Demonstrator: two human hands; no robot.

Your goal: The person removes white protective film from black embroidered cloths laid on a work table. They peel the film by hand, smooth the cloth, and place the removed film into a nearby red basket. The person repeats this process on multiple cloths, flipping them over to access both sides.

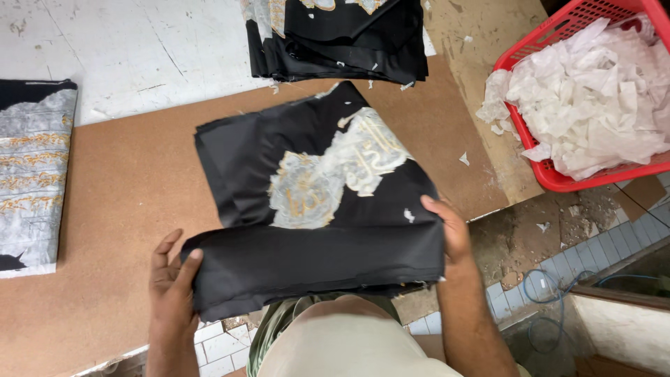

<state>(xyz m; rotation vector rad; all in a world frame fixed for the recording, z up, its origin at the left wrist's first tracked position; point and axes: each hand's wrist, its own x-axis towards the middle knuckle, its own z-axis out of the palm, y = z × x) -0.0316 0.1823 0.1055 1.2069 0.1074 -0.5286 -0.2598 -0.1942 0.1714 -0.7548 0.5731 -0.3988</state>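
My left hand [171, 283] and right hand [447, 230] each pinch shut on an end of the black cloth's [314, 209] folded near edge, holding it over the brown board [118, 188], its silver-gold print facing up.

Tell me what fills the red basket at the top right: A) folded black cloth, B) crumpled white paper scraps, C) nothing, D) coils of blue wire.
B: the red basket is heaped with crumpled white paper scraps, some spilling over its left rim, while the black cloth lies on the brown board between both hands.
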